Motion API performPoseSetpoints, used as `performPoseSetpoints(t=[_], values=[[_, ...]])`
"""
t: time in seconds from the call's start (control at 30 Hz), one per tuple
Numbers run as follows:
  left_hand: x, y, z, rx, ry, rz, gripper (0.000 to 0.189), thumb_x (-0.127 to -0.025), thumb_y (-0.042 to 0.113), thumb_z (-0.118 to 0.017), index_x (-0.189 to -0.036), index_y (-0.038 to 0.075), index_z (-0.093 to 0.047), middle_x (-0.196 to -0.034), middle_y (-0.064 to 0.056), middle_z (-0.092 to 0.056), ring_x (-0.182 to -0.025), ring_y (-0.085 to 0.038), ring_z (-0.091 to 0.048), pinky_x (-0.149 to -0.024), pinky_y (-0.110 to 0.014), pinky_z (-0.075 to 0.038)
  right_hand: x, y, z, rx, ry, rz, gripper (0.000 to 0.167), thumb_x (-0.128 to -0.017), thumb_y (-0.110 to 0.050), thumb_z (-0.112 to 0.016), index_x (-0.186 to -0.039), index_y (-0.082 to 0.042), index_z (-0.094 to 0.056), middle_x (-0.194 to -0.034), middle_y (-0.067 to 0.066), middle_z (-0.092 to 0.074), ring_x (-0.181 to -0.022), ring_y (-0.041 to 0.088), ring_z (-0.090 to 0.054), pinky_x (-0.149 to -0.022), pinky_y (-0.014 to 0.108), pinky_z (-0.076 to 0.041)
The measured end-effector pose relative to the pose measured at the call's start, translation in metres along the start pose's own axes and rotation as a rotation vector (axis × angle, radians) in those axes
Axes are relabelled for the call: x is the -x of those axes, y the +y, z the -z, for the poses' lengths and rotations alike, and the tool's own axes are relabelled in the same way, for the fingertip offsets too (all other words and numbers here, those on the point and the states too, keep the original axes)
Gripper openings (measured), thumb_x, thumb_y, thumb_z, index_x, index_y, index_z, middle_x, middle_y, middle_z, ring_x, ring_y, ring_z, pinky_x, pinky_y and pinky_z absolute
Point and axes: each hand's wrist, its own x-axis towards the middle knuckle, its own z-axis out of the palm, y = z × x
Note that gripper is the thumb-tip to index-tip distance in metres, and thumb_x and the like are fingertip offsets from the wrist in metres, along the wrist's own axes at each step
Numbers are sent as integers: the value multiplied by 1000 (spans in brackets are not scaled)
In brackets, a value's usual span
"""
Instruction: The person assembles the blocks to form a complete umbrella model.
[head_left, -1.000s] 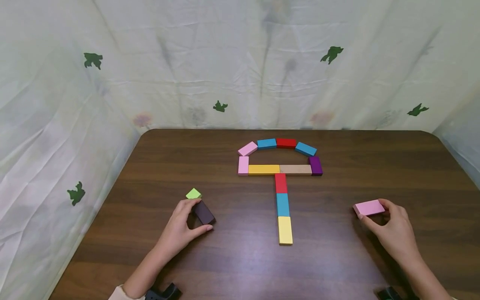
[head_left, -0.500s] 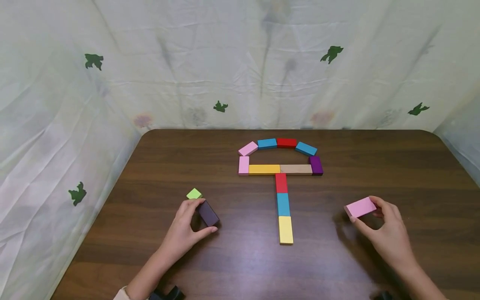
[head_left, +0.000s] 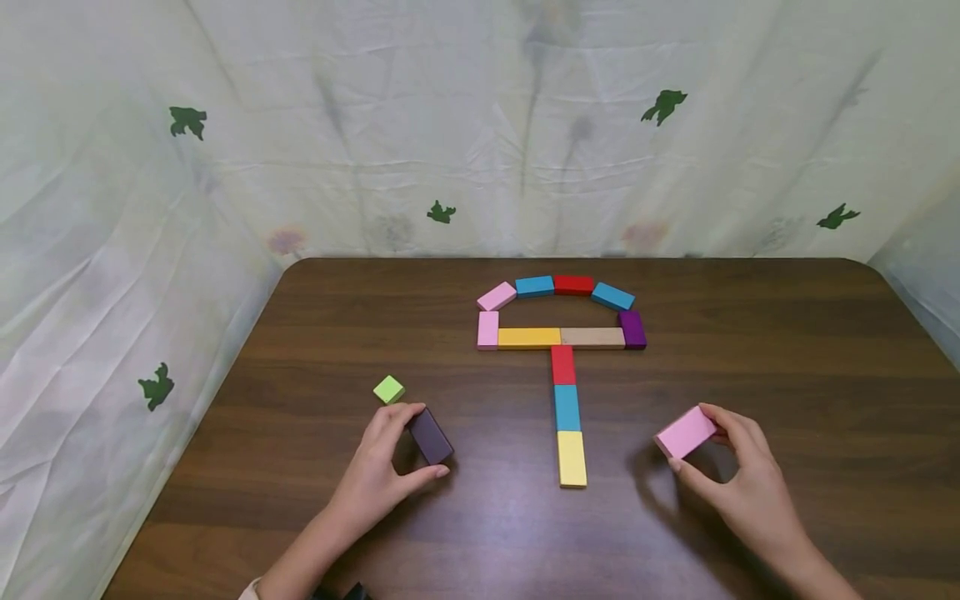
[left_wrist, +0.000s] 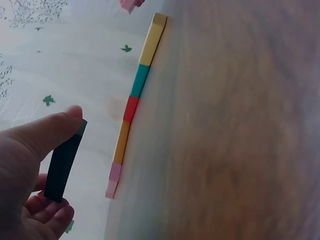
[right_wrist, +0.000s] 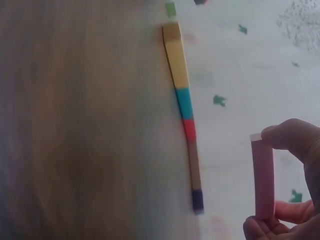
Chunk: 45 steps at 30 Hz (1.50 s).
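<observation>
My left hand pinches a dark purple-black block by its two ends, thumb nearest me and fingers at the far end. The left wrist view shows this dark block between thumb and fingertips. On the right, a pink block is pinched the same way by my right hand, held above the table with its shadow below. Between the hands runs a stem of a red block, a blue block and a yellow block laid end to end.
Behind the stem, an orange-yellow block and a tan block form a bar. Pink, blue, red and purple blocks arch over it. A lime green block lies alone at left. A patterned cloth hangs behind the wooden table.
Both hands have moved inward with their blocks. The dark block has shifted right, away from the green block. The pink block has come left and nearer the stem, turning more steeply.
</observation>
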Motion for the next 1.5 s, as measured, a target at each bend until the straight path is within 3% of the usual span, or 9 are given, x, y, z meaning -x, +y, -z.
performPoseSetpoints(t=[0.4, 0.67, 0.9, 1.1, 1.3, 1.5], values=[[6, 13, -8, 74, -31, -46, 74, -59, 25, -84, -122, 5, -49, -115, 1, -44, -104, -14, -43, -86, -24, -38, 13, -17, -13, -77, -133, 59, 76, -56, -5, -84, -123, -3, -49, -112, 3, -46, -94, 6, -42, -82, 8, -31], [10, 19, -15, 72, -80, -58, 74, -59, 32, -83, -120, 8, -49, -116, 3, -44, -106, -13, -42, -85, -32, -41, 21, -14, -22, -128, -222, 218, 79, -52, -8, -87, -122, -4, -50, -114, 3, -48, -96, 8, -44, -84, 9, -33], [14, 23, -22, 74, -168, -23, 74, -60, 40, -81, -120, 10, -49, -116, 5, -44, -105, -12, -41, -84, -34, -42, 30, -15, -28, -113, -367, 210, 75, -60, -22, -84, -124, -13, -48, -116, -5, -46, -100, 8, -43, -86, 8, -29], [17, 25, -28, 96, -253, 12, 74, -63, 48, -76, -121, 11, -49, -117, 9, -42, -106, -9, -39, -85, -33, -41, 32, -18, -30, -87, -466, 235, 67, -66, -34, -80, -123, -16, -50, -115, -12, -45, -98, 5, -45, -84, 10, -34], [19, 26, -35, 83, -255, -53, 73, -62, 46, -78, -118, 9, -50, -114, 6, -45, -102, -12, -41, -83, -32, -40, 35, -21, -33, -46, -550, 226, 63, -68, -42, -76, -121, -19, -51, -113, -15, -45, -96, 3, -46, -81, 20, -42], [20, 27, -43, 38, -240, -131, 74, -61, 50, -76, -116, 8, -52, -110, 6, -47, -96, -10, -43, -82, -32, -38, 39, -27, -37, 14, -548, 238, 63, -66, -42, -77, -119, -19, -52, -112, -18, -45, -97, 3, -42, -79, 27, -41]])
